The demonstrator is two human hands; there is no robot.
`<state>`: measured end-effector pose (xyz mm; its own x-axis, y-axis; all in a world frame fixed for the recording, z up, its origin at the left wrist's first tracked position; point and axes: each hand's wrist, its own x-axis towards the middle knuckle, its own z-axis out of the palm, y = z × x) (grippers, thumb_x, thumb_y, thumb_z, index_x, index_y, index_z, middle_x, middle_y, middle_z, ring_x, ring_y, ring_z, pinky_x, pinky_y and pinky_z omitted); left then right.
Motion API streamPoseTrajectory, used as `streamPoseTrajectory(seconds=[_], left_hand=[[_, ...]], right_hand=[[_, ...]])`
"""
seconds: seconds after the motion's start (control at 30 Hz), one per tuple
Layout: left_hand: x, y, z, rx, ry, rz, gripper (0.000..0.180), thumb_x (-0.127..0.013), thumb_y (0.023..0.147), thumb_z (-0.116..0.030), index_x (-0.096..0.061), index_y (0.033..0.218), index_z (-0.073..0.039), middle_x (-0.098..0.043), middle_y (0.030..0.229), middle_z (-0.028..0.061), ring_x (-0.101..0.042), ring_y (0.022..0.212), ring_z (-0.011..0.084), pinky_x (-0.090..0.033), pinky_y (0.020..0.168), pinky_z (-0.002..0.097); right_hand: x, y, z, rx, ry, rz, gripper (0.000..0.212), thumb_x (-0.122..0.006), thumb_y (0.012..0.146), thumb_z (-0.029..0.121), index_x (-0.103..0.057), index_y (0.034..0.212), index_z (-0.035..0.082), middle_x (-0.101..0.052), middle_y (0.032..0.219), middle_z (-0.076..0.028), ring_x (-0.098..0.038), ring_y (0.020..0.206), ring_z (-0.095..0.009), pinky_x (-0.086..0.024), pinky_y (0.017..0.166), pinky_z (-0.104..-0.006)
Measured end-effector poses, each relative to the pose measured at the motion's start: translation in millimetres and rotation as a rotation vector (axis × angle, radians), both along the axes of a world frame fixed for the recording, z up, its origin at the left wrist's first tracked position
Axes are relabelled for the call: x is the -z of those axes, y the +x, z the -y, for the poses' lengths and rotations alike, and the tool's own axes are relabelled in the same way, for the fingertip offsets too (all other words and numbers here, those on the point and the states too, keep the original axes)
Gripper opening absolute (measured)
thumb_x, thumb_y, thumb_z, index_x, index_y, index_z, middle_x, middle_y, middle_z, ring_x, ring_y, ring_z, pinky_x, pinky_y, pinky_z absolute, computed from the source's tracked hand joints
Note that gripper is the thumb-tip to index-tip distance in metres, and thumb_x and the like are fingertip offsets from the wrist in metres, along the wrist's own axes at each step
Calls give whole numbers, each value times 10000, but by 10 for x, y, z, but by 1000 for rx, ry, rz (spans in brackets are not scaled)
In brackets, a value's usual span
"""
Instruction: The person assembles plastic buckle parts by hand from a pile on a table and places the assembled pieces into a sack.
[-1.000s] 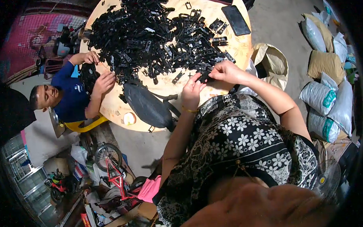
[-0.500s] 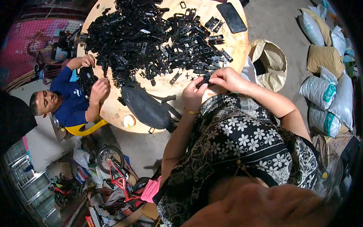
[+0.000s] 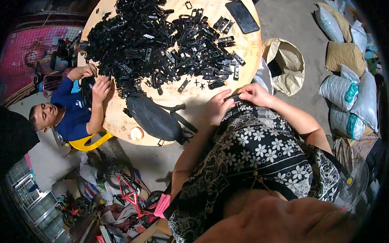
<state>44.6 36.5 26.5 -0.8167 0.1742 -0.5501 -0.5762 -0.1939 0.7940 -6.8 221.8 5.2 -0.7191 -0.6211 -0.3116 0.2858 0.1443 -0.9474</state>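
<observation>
together, both hands (image 3: pixel 238 100) pinching small black clip (image 3: pixel 234 97), fingers closed

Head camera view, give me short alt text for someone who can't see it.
Seen from above, a person's left hand and right hand together pinch a small black plastic part at the near edge of a round wooden table heaped with a pile of black parts. A co-worker in a blue shirt sits at the table's left side, handling parts too.

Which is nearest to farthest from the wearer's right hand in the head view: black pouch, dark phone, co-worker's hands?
From the right hand:
1. Dark phone, up the table on its far edge.
2. Black pouch, leftward at the near edge; close to the phone's distance.
3. Co-worker's hands, far left.
</observation>
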Motion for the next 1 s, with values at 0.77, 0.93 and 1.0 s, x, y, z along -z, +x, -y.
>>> streamPoseTrajectory(seconds=[0.77, 0.93, 1.0], left_hand=[[214, -222, 473, -560, -586, -511, 371, -545, 722, 40, -402, 1060, -10, -507, 809, 85, -514, 647, 103, -431, 489, 210], [-78, -88, 535, -577, -358, -266, 313, -469, 742, 46, -380, 1042, 47, -493, 859, 124, -537, 642, 141, -489, 573, 236], [-89, -12, 547, -436, -348, -87, 246, -473, 758, 17, -420, 994, 61, -531, 780, 124, -564, 636, 161, -498, 594, 245]], right_hand=[[-267, -822, 584, 24, 334, -1041, 160, -528, 693, 96, -578, 840, 59, -548, 792, -88, -516, 784, -261, -430, 686, -338], [-117, -1080, 979, -18, 383, -1185, 192, -512, 665, 78, -575, 845, 51, -539, 791, -85, -494, 778, -252, -423, 683, -332], [-60, -1172, 1038, 30, 424, -1208, 193, -514, 666, 85, -576, 846, 52, -540, 802, -85, -493, 781, -254, -423, 679, -335]])
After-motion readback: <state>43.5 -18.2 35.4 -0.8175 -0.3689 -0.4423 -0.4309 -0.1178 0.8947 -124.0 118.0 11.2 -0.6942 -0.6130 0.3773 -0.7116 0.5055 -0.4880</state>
